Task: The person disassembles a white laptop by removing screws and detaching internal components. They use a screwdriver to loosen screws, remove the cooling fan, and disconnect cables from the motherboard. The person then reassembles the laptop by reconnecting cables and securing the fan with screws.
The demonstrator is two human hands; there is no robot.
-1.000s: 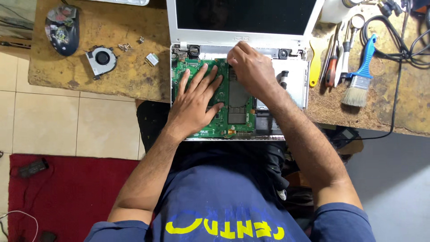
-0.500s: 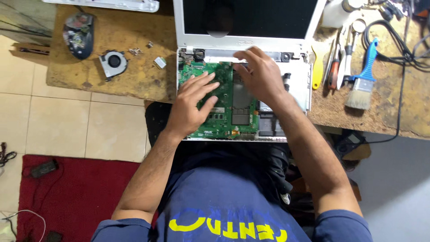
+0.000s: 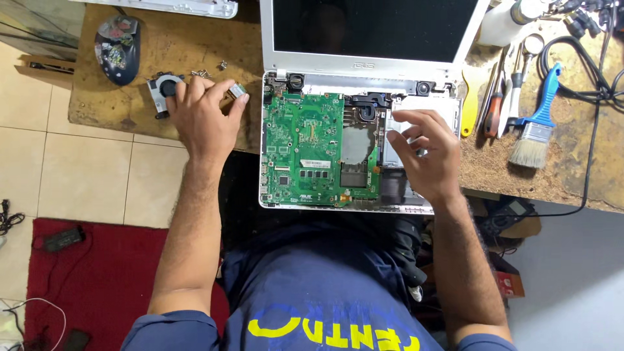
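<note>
While the person sits at a worn wooden workbench (image 3: 117, 110), an opened white laptop (image 3: 364, 97) lies before them, screen dark and tilted back at twelve o'clock, its lower shell stripped to show the parts inside.

Item, green motherboard (image 3: 305, 149): seated in the left half of the shell, with a grey metal plate (image 3: 357, 143) at its three o'clock side and a black hinge area above.

Item, left hand (image 3: 203, 117): off the laptop at nine o'clock of the board, palm down on the bench, fingers spread and curled over small parts; fingertips touch or nearly touch a small cooling fan (image 3: 161, 91). Whether it grips anything cannot be told.

Item, small silver component (image 3: 238, 91): just beside that hand's forefinger, at its one o'clock.

Item, loose screws (image 3: 201, 73): scattered at twelve o'clock of the left hand.

Item, right hand (image 3: 422, 153): over the right part of the shell, at three o'clock of the board, fingers loosely bent and parted, holding nothing visible.

Item, patterned computer mouse (image 3: 118, 49): at eleven o'clock of the fan, apart from it.

Item, blue-handled paintbrush (image 3: 533, 117): on the bench at three o'clock of the laptop, bristles toward the person.

Item, screwdrivers and a yellow pry tool (image 3: 494, 97): between brush and laptop.

Item, black cable (image 3: 585, 84): looping at two o'clock.

Item, red mat (image 3: 84, 273): on the tiled floor at eight o'clock.
</note>
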